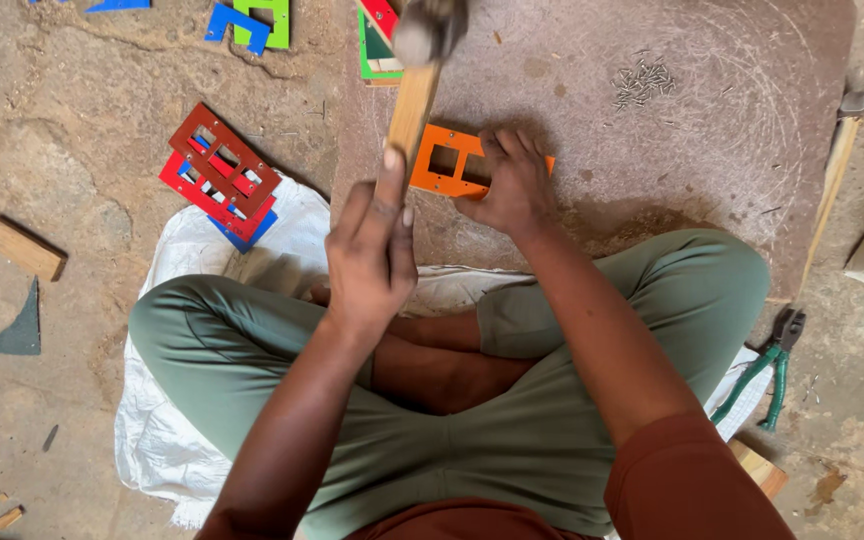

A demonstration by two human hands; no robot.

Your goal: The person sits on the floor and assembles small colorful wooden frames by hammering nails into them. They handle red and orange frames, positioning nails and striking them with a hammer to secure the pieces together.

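Observation:
I sit cross-legged on the ground. My left hand (pixel 372 250) grips the wooden handle of a hammer (pixel 412 110), raised above the work, its metal head blurred near the top of the view. My right hand (pixel 515 185) presses down on an orange flat panel with rectangular cut-outs (pixel 444 160), which lies on a reddish-brown round slab (pixel 702 150). The fingers cover the panel's right part. The hammer head hangs above and slightly left of the panel.
A small pile of nails (pixel 642 80) lies on the slab. Red and blue cut-out panels (pixel 222 165) are stacked at left on a white sack (pixel 192 260). Green-handled pliers (pixel 767 370) lie at right. Wood blocks (pixel 22 248) and coloured pieces (pixel 377 45) are scattered about.

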